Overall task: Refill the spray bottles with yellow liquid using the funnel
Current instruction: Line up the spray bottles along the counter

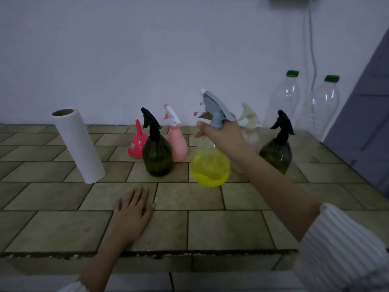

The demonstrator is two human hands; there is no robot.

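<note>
My right hand (223,137) grips the neck of a clear spray bottle (210,165) that holds yellow liquid and has a grey-blue trigger head; the bottle hangs just above the tiled counter. My left hand (132,211) lies flat, fingers spread, on the counter near its front edge. A pink funnel (137,143) stands upside down behind a dark green spray bottle (156,154). A pink spray bottle (176,142) stands beside them. A pale cream spray bottle (250,125) is partly hidden behind my right hand. Another dark spray bottle (277,152) stands at the right.
A paper towel roll (79,146) stands at the left of the tiled counter (210,228). Two large clear bottles with green caps (284,100) stand against the back wall at the right. A grey panel (366,106) borders the counter's right side.
</note>
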